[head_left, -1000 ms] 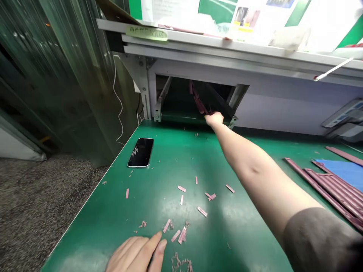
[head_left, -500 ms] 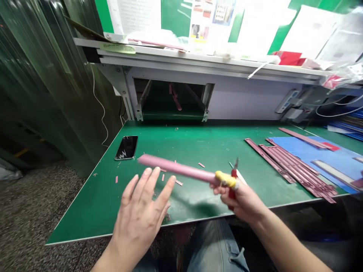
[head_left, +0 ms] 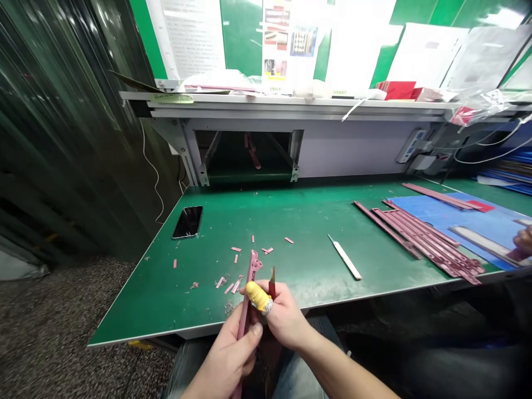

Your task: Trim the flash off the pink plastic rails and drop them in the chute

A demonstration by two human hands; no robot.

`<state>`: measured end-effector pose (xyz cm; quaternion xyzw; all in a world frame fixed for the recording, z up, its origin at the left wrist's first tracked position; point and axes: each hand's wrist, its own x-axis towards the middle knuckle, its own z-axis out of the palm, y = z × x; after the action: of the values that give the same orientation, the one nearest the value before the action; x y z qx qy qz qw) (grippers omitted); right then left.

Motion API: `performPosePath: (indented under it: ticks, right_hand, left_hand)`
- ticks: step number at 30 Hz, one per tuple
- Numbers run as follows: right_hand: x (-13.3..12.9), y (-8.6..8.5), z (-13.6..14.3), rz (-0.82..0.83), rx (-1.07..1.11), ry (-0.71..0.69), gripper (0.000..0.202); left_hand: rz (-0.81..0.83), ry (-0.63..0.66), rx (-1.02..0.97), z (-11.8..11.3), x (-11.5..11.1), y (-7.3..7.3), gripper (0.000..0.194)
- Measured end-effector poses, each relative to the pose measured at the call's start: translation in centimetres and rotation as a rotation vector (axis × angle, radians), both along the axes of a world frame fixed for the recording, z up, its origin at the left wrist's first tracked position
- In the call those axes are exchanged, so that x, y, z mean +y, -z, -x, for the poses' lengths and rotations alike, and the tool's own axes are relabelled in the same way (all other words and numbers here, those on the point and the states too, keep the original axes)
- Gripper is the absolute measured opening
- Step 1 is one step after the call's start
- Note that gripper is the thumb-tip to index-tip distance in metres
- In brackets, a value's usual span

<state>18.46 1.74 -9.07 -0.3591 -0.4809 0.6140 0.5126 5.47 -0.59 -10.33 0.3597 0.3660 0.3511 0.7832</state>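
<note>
the person's right hand (head_left: 288, 318) wears a yellow cover (head_left: 256, 295) on one finger, which seems to be the thumb. this cover is like a small cap: it is rounded at the tip and a little uneven on its surface. at its lower end there is a band (head_left: 268, 306), whitish and silvery, with a crumpled look. the left hand (head_left: 228, 352) is bare, and the right forearm (head_left: 332, 354) is also bare as far as the view reaches. on the legs are jeans (head_left: 298, 379) of faded blue cloth, partly in shadow, so their details are difficult to see.
</note>
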Motion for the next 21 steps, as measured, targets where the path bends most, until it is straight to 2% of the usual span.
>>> performPosePath:
  ticks: [2, 4, 6, 8, 10, 12, 15, 17, 21]
  right_hand:
    - [0.4, 0.2, -0.1, 0.022, -0.014, 0.001, 0.04]
    - [0.9, 0.4, -0.6, -0.001, -0.06, 0.026, 0.041]
    - [1.6, 0.6, -1.5, -0.058, -0.149, 0.027, 0.032]
    - [2.3, 0.8, -2.9, -0.098, -0.296, 0.037, 0.029]
    - [2.6, 0.8, -4.4, -0.134, -0.479, 0.114, 0.03]
    - [2.6, 0.6, -5.6, -0.212, -0.636, 0.174, 0.022]
    - [2.0, -0.5, -6.1, -0.357, -0.796, 0.095, 0.02]
    - [1.5, -1.2, -5.8, -0.398, -0.879, 0.043, 0.023]
    - [1.2, -1.8, -5.2, -0.445, -1.005, 0.053, 0.033]
  left_hand:
    - [0.124, 0.051, -0.091, -0.1, 0.2, 0.3, 0.045]
    - [0.153, 0.039, -0.116, -0.1, 0.4, 0.4, 0.048]
    - [0.15, 0.002, -0.091, 0.1, 0.8, 0.3, 0.047]
    - [0.135, -0.062, -0.027, 0.6, 1.3, 0.1, 0.041]
    - [0.111, -0.126, 0.058, 1.6, 1.8, -0.2, 0.038]
    - [0.081, -0.165, 0.116, 2.7, 2.1, -0.7, 0.032]
    - [0.055, -0.175, 0.153, 3.8, 2.0, -1.5, 0.041]
    - [0.068, -0.169, 0.165, 4.1, 1.7, -2.1, 0.048]
    - [0.119, -0.177, 0.148, 4.2, 0.9, -2.6, 0.054]
